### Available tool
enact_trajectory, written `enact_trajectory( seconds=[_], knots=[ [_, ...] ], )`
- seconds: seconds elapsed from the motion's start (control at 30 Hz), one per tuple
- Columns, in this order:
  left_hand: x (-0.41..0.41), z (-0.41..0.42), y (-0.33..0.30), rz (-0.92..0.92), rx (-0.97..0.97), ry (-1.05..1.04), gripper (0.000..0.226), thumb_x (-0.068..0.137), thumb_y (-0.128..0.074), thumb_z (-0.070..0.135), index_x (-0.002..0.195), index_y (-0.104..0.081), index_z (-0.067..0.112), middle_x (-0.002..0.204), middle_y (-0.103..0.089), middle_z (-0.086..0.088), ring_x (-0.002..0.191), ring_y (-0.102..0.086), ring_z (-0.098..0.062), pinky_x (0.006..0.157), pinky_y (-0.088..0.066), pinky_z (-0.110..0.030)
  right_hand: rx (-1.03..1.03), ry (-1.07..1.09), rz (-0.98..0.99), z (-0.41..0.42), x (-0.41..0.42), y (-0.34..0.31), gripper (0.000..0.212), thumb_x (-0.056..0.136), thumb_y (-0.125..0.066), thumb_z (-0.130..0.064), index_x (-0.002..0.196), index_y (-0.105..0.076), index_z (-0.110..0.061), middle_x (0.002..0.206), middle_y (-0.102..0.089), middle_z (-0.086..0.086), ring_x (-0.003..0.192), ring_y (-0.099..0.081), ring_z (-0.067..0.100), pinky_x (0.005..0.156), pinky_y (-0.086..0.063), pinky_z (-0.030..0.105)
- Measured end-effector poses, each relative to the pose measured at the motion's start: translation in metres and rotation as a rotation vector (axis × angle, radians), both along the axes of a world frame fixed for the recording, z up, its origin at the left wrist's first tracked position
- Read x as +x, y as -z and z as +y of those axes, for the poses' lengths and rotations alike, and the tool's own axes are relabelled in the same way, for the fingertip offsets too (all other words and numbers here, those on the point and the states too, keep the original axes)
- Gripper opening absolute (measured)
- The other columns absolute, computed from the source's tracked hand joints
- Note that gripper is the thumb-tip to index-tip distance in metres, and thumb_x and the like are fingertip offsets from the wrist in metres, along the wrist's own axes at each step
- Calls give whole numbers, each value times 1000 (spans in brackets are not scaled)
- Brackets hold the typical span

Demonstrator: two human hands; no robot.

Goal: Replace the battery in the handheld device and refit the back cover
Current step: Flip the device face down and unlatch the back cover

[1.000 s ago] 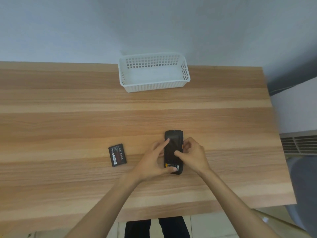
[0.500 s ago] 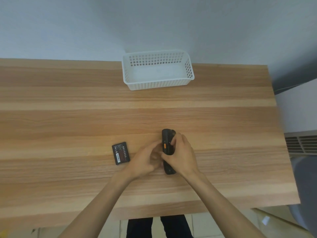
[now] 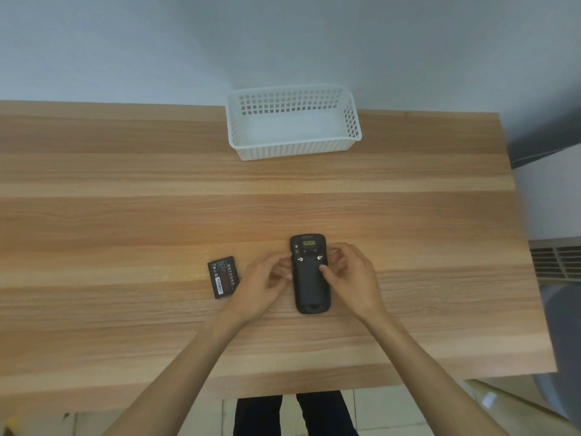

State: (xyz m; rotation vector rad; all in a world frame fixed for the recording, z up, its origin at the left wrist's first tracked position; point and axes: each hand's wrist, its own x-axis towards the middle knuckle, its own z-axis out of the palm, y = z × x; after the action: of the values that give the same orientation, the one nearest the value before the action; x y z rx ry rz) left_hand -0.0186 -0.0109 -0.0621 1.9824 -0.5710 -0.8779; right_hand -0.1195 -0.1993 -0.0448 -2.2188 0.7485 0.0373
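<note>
A black handheld device [image 3: 309, 278] lies face down on the wooden table [image 3: 125, 221], its back cover up with two small white latch marks near the top. My left hand [image 3: 264, 284] touches its left edge with the fingertips. My right hand [image 3: 349, 275] grips its right edge, thumb resting on the back cover. A loose black battery [image 3: 222, 276] with a red label lies flat on the table to the left of my left hand, apart from it.
A white perforated plastic basket [image 3: 294, 149] stands at the table's far edge, against the wall. The table's right edge runs close to my right forearm, with a vent grille [image 3: 556, 262] beyond it. The front edge is near my legs.
The device lay screen up, then stood on its side edge, and now lies with its back up. Both hands have stayed at its sides. The battery has not moved.
</note>
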Motion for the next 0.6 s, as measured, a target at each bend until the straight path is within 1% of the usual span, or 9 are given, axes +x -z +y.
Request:
enact_trajectory(
  seconds=[0.03, 0.1, 0.17, 0.27, 0.37, 0.43, 0.5, 0.57, 0.6],
  knots=[
    [1, -1, 0, -15, -1, -7, 43, 96, -65, 4, 137, -60, 15, 117, -67, -3, 99, -64, 0, 96, -54, -20, 12, -5, -3, -5, -1, 1, 40, 85, -77, -16, 122, -66, -24, 95, -63, -6, 74, -61, 6, 72, -53, 23],
    [4, -5, -1, -54, -5, -10, 46, 97, -65, 8, 140, -57, 17, 117, -64, -1, 99, -64, -2, 94, -53, -20, 31, -36, -22, -14, -2, 4, 45, 87, -76, -12, 129, -65, -20, 98, -65, -3, 75, -62, 4, 76, -56, 25],
    [7, -11, -2, -91, 0, -8, 50, 97, -66, 13, 145, -53, 18, 116, -63, 1, 97, -65, -3, 93, -53, -21, 31, -74, -37, -21, 0, 6, 50, 87, -75, -11, 136, -63, -16, 97, -67, -1, 74, -64, 7, 79, -56, 26],
    [13, -20, -3, -144, 28, 6, 52, 96, -69, 17, 146, -54, 15, 110, -62, 3, 89, -65, -7, 94, -53, -24, 22, -141, -33, -27, 8, 5, 55, 88, -74, -11, 141, -59, -16, 94, -69, -2, 72, -60, 3, 82, -56, 28],
    [17, -23, -1, -208, 41, 38, 51, 94, -72, 17, 143, -57, 11, 110, -61, 7, 83, -61, -3, 94, -53, -26, 15, -225, -27, -28, 16, 6, 56, 88, -73, -12, 142, -59, -18, 89, -68, -2, 71, -60, 11, 81, -57, 32],
    [18, -23, 1, -249, 56, 79, 51, 95, -71, 18, 143, -57, 9, 118, -66, 1, 92, -66, -12, 97, -54, -32, 19, -251, -32, -27, 18, 7, 54, 88, -73, -11, 140, -60, -15, 87, -67, -4, 73, -62, 12, 81, -57, 33],
    [19, -23, 3, -333, 116, 151, 51, 98, -66, 23, 146, -54, 8, 133, -66, -7, 111, -67, -23, 101, -54, -39, 13, -267, -35, -28, 18, 7, 53, 89, -73, -12, 140, -60, -14, 88, -69, -2, 74, -64, 14, 82, -57, 32],
    [18, -24, 1, -402, 199, 214, 54, 101, -55, 33, 149, -49, 8, 143, -61, -10, 124, -63, -31, 102, -55, -44, -2, -288, -37, -30, 18, 9, 53, 89, -74, -14, 140, -60, -13, 90, -71, -1, 76, -66, 15, 81, -58, 33],
    [17, -24, 1, -423, 232, 232, 58, 101, -48, 38, 150, -47, 8, 145, -59, -12, 125, -62, -35, 99, -56, -48, -8, -300, -37, -30, 18, 9, 53, 89, -74, -14, 140, -59, -13, 91, -71, 0, 76, -65, 16, 81, -58, 34]
  ],
)
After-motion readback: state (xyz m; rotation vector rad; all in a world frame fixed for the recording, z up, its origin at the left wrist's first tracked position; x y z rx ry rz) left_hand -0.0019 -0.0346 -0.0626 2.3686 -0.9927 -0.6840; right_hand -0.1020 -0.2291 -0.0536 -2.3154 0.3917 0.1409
